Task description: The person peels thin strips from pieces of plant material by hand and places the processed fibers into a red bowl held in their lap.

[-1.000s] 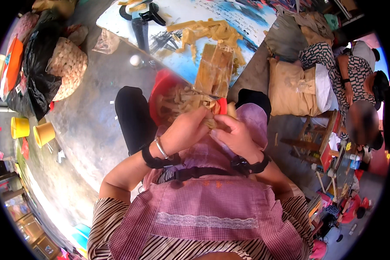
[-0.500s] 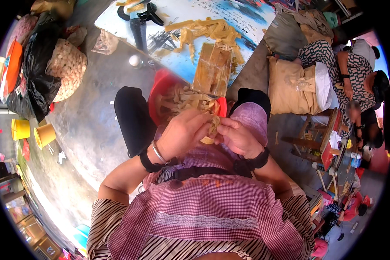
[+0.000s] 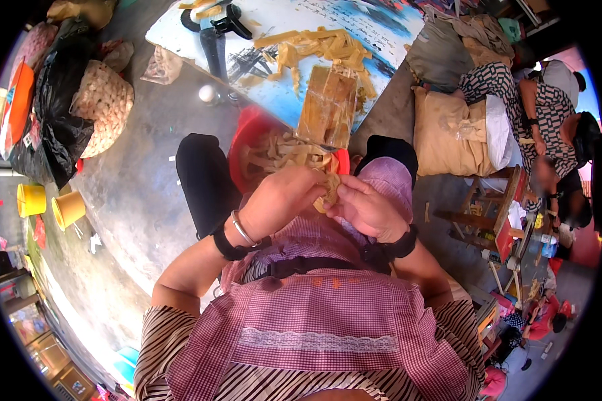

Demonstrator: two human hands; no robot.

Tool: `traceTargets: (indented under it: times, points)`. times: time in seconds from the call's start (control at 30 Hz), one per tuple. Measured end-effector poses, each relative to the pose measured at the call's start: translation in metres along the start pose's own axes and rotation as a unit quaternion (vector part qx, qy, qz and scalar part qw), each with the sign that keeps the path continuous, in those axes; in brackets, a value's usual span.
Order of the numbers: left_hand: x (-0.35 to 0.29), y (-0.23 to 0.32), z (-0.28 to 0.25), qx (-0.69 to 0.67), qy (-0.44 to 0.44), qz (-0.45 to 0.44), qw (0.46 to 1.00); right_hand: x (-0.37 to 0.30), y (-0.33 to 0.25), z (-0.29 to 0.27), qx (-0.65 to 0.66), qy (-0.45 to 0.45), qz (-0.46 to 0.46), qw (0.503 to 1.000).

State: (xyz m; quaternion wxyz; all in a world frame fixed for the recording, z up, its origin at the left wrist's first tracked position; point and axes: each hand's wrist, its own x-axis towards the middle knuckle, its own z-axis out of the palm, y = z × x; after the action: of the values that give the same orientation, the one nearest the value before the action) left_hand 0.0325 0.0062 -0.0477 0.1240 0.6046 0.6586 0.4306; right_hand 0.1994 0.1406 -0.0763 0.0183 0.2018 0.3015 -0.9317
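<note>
Above my lap, my left hand [image 3: 282,200] and my right hand [image 3: 373,210] meet with fingers pinched on a small folded tan strip [image 3: 330,191]. My fingers hide part of it, and I cannot tell what it is made of. Just beyond them a red basin [image 3: 237,155] sits between my knees, filled with pale tan strips [image 3: 287,151]. A brown block wrapped in clear film [image 3: 328,103] lies over the table's near corner and overhangs the basin. Behind it, flat yellowish-tan strips [image 3: 324,50] are heaped on the table.
The painted white-and-blue tabletop [image 3: 281,107] has a black-handled clamp [image 3: 214,50] at its left. Stuffed sacks [image 3: 448,130] and a wooden stool [image 3: 495,207] stand at right, with people beyond. At left are yellow buckets [image 3: 69,208] and a black plastic bag [image 3: 57,100].
Both hands have shifted slightly, and the strip between my fingers has turned and moved a little away from me. The basin and block have stayed put.
</note>
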Motion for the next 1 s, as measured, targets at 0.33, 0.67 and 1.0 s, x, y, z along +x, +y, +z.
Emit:
traceTargets:
  times: [0.33, 0.67, 1.0]
  points:
    - [-0.003, 0.009, 0.004, 0.149, 0.011, 0.068, 0.986, 0.011, 0.018, 0.018, 0.083, 0.113, -0.037, 0.989]
    - [-0.018, -0.012, 0.000, -0.459, 0.036, -0.304, 0.834, -0.013, -0.041, 0.008, -0.207, 0.084, 0.018, 0.975]
    - [-0.017, -0.022, -0.011, -0.499, -0.094, -0.344, 0.790, -0.004, -0.031, 0.006, -0.182, 0.068, 0.093, 0.977]
